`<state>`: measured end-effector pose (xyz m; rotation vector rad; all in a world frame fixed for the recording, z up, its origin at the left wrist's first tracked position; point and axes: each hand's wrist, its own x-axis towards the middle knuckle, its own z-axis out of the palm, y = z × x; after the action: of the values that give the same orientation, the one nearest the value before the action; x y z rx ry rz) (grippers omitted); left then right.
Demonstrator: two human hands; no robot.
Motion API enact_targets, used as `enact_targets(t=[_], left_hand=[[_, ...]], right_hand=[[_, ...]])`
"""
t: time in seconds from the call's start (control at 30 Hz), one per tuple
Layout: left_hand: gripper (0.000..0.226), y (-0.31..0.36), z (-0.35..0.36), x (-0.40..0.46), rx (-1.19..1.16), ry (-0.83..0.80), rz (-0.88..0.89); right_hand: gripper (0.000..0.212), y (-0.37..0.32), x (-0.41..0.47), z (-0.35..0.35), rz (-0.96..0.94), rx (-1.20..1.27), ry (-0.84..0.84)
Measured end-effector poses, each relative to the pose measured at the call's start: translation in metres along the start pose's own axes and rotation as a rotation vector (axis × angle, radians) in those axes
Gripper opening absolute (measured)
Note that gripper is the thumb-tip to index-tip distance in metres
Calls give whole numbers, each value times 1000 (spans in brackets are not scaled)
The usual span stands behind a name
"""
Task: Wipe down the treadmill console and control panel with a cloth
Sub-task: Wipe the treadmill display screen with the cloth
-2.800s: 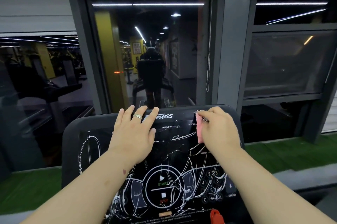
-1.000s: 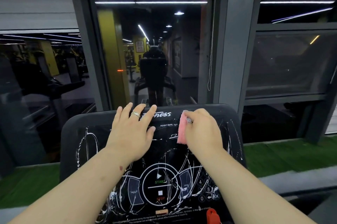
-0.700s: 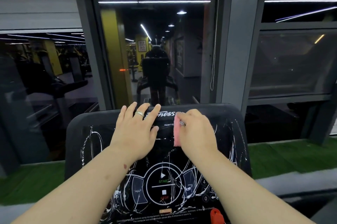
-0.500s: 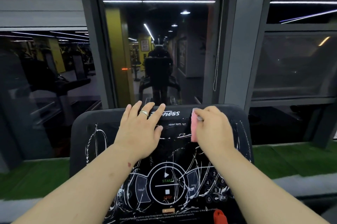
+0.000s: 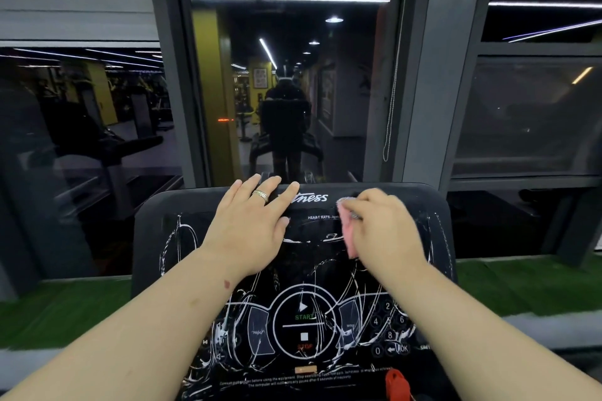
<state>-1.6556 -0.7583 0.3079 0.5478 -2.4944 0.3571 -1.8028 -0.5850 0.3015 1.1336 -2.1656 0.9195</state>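
Head view: my right hand point(image 5: 384, 228) curled round pink cloth point(image 5: 347, 234), pressing it on upper part of treadmill console point(image 5: 156, 237), just right of HEART RATE label point(image 5: 318, 217). My left hand point(image 5: 250, 228) flat beside it, fingers straight, ring point(image 5: 260, 195) on one, tips at console top edge. White streaks over control panel point(image 5: 303, 325) below both hands; red clip point(image 5: 395, 384) nearest me.

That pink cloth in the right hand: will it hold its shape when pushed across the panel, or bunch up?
Probably floppy: the pink cloth sits crumpled under the right hand, following the fingers. It likely bunches unless pressed flat. It seems light, since one hand holds it easily. White streaks on the console suggest it may slide and smear.
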Motion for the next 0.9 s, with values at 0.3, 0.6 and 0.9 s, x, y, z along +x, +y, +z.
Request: enact_targets(t=[0.3, 0.6, 0.9], left_hand=[[61, 3, 2, 0, 3, -3, -10], [62, 5, 2, -1, -9, 8, -24], [62, 6, 1, -1, -16, 3, -29]], right_hand=[[62, 7, -1, 1, -9, -9, 68], [26, 13, -5, 15, -79, -85, 92], [52, 5, -9, 8, -74, 7, 81]])
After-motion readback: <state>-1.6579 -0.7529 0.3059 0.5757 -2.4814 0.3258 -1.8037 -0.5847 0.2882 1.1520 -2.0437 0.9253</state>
